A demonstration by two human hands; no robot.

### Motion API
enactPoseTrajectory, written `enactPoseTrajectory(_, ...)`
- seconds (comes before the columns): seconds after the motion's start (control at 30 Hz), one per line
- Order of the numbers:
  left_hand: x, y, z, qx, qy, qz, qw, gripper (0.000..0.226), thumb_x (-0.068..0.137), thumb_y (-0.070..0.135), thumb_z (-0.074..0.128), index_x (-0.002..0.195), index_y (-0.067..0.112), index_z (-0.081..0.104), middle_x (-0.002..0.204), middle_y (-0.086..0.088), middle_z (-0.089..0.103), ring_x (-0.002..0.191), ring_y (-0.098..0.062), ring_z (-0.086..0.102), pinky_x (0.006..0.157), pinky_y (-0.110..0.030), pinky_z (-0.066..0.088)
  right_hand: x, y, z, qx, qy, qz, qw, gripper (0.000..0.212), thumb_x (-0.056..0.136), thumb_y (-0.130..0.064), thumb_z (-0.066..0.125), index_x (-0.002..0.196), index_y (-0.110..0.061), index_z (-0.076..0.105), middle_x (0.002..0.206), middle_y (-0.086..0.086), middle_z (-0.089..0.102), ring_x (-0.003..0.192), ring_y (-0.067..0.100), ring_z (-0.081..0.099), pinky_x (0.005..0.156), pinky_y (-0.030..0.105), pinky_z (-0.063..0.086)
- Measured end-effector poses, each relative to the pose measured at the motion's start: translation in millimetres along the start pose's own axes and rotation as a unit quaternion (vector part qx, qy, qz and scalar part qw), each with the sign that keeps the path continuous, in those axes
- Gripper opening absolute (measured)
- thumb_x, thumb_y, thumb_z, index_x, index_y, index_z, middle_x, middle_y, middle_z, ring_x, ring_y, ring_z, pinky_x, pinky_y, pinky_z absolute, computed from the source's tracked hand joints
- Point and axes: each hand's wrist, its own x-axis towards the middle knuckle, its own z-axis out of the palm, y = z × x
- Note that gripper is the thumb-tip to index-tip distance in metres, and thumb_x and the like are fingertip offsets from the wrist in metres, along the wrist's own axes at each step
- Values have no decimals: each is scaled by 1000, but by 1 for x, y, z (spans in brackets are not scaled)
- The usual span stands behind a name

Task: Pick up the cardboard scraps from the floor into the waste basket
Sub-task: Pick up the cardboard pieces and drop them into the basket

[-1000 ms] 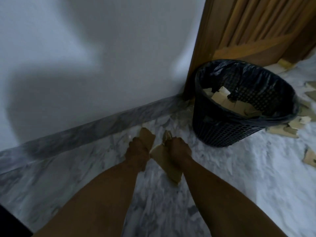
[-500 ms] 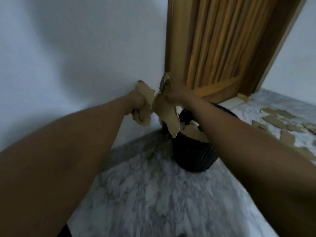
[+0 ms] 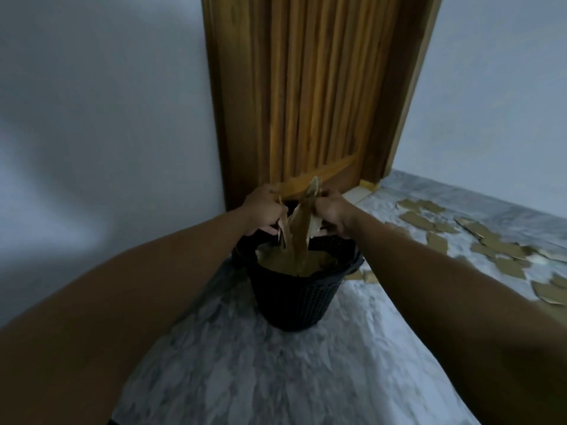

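Both my hands are held out over the black mesh waste basket [image 3: 294, 302], which has a black liner and brown cardboard inside. My left hand [image 3: 264, 211] grips a small cardboard scrap [image 3: 283, 227] above the basket's left rim. My right hand [image 3: 333, 211] grips a longer cardboard scrap [image 3: 302, 228] that hangs down into the basket's mouth. Several more cardboard scraps [image 3: 494, 250] lie scattered on the marble floor to the right.
A wooden door [image 3: 319, 96] in its frame stands right behind the basket. A white wall [image 3: 101, 118] runs along the left and another at the far right. Grey marble floor [image 3: 276, 378] lies between me and the basket.
Both hands lifted the scraps from the floor by the skirting, then carried them right and down over the basket's mouth. The view swung toward the door.
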Motion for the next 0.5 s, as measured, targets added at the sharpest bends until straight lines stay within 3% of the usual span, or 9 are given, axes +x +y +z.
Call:
enactPoseTrajectory(0.1,13,-3,1,-18,24,-16,999,46,90,30,67,130,24,45,116,-2,54,94,-22,61,68,-38,61,11,7,-5,21,-38,41,998,39,96,-36,58,127,-16,45,122,11,61,97,33,67,69,41,62)
enactPoseTrajectory(0.2,19,-17,0,100,69,-11,993,41,89,36,67,121,22,45,105,2,57,90,-17,58,76,-34,56,18,16,-15,-11,-44,48,998,40,98,-33,57,132,-13,46,130,12,53,106,34,63,77,41,61)
enactPoseTrajectory(0.27,20,-32,-5,206,72,-34,975,54,83,42,71,122,13,48,117,-1,56,100,-22,56,85,-32,51,23,27,-26,-49,-29,52,997,38,99,-28,56,128,-6,48,126,16,56,101,33,66,72,38,62)
enactPoseTrajectory(0.37,28,-58,-14,302,76,-106,944,96,66,57,74,141,10,38,135,-15,49,116,-33,53,99,-40,48,25,44,-47,-116,30,42,992,29,95,-20,63,112,3,56,103,23,64,75,32,69,60,37,62)
enactPoseTrajectory(0.43,25,-67,-15,295,62,-130,945,78,72,49,73,132,4,47,124,-19,55,105,-32,58,90,-36,53,22,56,-65,-231,67,34,970,24,89,-16,71,96,3,59,88,21,65,59,26,65,44,27,54)
enactPoseTrajectory(0.5,17,-75,-8,263,32,-170,949,44,87,35,68,112,1,55,111,-21,61,93,-33,62,79,-38,56,17,72,-77,-272,66,62,958,32,85,-15,75,100,1,51,94,21,61,62,25,63,45,27,52)
